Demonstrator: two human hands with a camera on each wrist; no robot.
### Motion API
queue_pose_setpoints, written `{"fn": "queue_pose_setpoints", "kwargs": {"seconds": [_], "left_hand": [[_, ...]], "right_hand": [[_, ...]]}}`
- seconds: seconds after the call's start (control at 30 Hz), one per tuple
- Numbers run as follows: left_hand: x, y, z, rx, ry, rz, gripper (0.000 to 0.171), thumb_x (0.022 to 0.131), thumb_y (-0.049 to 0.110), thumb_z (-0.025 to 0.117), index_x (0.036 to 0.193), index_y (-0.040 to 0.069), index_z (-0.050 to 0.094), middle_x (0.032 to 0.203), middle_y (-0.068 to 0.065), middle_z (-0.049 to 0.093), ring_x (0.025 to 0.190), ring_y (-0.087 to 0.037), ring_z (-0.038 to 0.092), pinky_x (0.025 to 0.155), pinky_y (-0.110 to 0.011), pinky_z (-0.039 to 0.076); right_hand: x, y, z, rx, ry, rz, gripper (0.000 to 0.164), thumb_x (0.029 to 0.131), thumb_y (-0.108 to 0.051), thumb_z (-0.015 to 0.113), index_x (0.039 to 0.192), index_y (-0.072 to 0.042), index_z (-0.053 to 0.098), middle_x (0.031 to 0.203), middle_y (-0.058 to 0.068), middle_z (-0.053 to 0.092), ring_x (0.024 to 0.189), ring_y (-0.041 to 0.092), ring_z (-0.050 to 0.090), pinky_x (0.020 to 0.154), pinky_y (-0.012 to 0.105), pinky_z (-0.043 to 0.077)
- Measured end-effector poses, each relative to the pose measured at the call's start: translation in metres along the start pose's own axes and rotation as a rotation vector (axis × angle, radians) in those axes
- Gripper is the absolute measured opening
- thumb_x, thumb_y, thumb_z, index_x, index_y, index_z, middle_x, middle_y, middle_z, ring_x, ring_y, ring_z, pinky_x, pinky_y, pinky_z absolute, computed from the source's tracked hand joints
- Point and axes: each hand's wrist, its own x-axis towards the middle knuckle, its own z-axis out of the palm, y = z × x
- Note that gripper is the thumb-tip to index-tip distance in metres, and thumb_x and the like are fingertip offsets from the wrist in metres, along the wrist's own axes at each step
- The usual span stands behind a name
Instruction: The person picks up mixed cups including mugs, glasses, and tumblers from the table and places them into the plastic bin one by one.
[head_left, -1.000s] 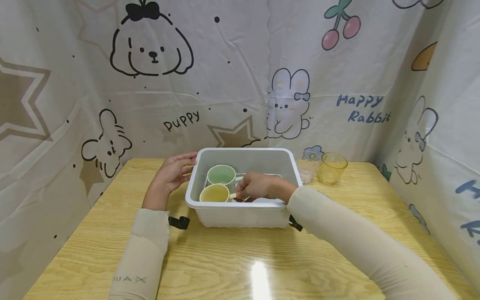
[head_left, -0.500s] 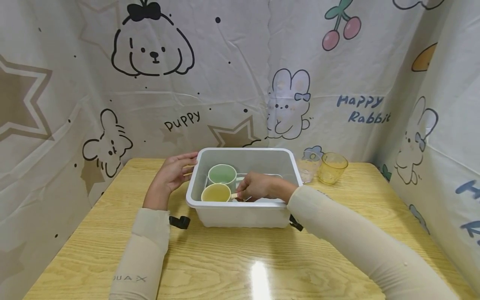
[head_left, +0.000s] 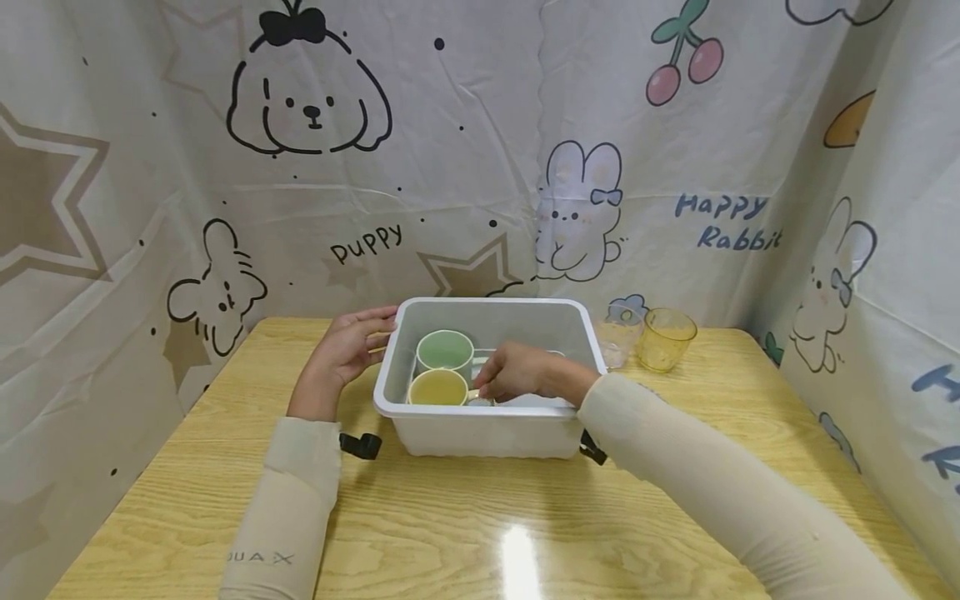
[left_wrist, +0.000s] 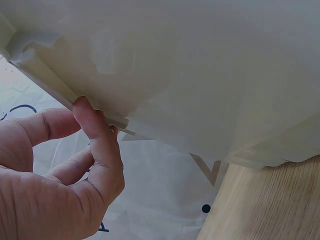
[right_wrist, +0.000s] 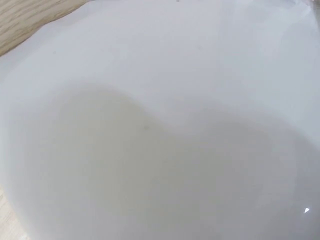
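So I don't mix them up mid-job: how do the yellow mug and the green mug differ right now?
Place: the yellow mug sits nearer the front wall of the white bin; the green mug is behind it.
Contact: the right hand pinches the yellow mug's handle, but appears not to hold the green mug.
Shared: both are inside the bin, mouths up.
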Motion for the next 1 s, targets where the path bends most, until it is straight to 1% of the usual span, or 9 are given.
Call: {"fn": "queue_pose_setpoints", "kwargs": {"seconds": [0.2, 0.4, 0.57, 0.67, 0.8, 0.9, 1.0], "left_hand": [[0.000, 0.000, 0.000, -0.005, 0.003, -0.001, 0.048, 0.100, 0.008, 0.064, 0.147, 0.004, 0.054, 0.143, -0.009, 0.054, 0.108, -0.019, 0.064, 0.083, -0.028, 0.059], [-0.001, 0.001, 0.001, -0.001, 0.002, -0.001, 0.048, 0.101, 0.008, 0.063, 0.148, 0.004, 0.053, 0.145, -0.009, 0.053, 0.109, -0.019, 0.063, 0.083, -0.029, 0.059], [-0.002, 0.001, 0.002, 0.003, 0.002, -0.001, 0.049, 0.100, 0.008, 0.063, 0.148, 0.005, 0.053, 0.147, -0.010, 0.052, 0.111, -0.020, 0.063, 0.085, -0.029, 0.058], [-0.001, 0.001, 0.001, 0.001, -0.001, 0.001, 0.049, 0.100, 0.008, 0.064, 0.148, 0.005, 0.053, 0.147, -0.009, 0.052, 0.110, -0.019, 0.063, 0.085, -0.029, 0.058], [-0.001, 0.001, 0.001, -0.001, 0.004, 0.001, 0.049, 0.100, 0.008, 0.064, 0.148, 0.004, 0.053, 0.145, -0.009, 0.053, 0.108, -0.018, 0.064, 0.084, -0.028, 0.058], [-0.001, 0.001, 0.001, 0.001, 0.004, 0.002, 0.049, 0.100, 0.009, 0.064, 0.148, 0.004, 0.053, 0.144, -0.009, 0.054, 0.108, -0.019, 0.064, 0.084, -0.028, 0.058], [-0.001, 0.001, 0.001, 0.005, 0.004, 0.003, 0.049, 0.101, 0.009, 0.064, 0.148, 0.005, 0.053, 0.145, -0.010, 0.053, 0.111, -0.020, 0.063, 0.084, -0.028, 0.058]], "right_hand": [[-0.002, -0.003, -0.003, 0.031, 0.014, -0.020, 0.020, 0.093, 0.006, 0.066, 0.112, 0.012, 0.071, 0.103, 0.014, 0.072, 0.092, 0.017, 0.066, 0.090, 0.034, 0.058], [-0.005, -0.007, -0.006, 0.029, 0.041, -0.015, 0.025, 0.095, 0.004, 0.065, 0.117, 0.013, 0.069, 0.117, 0.020, 0.071, 0.097, 0.020, 0.068, 0.091, 0.034, 0.058], [-0.008, -0.008, -0.011, 0.018, 0.068, -0.010, 0.025, 0.095, 0.002, 0.064, 0.118, 0.010, 0.070, 0.125, 0.023, 0.068, 0.100, 0.023, 0.069, 0.090, 0.035, 0.058], [-0.010, -0.009, -0.013, 0.037, 0.081, -0.013, 0.022, 0.095, 0.003, 0.064, 0.116, 0.008, 0.071, 0.123, 0.021, 0.069, 0.105, 0.029, 0.069, 0.091, 0.036, 0.058], [-0.014, -0.011, -0.017, 0.051, 0.085, -0.016, 0.022, 0.096, 0.002, 0.064, 0.117, 0.008, 0.070, 0.120, 0.018, 0.070, 0.114, 0.037, 0.066, 0.093, 0.037, 0.057], [-0.017, -0.013, -0.020, 0.052, 0.092, -0.019, 0.022, 0.097, 0.002, 0.064, 0.118, 0.007, 0.070, 0.118, 0.017, 0.071, 0.112, 0.035, 0.067, 0.093, 0.036, 0.057], [-0.020, -0.016, -0.023, 0.050, 0.090, -0.030, 0.024, 0.097, 0.003, 0.064, 0.119, 0.009, 0.068, 0.115, 0.016, 0.071, 0.105, 0.027, 0.068, 0.092, 0.036, 0.057]]}}
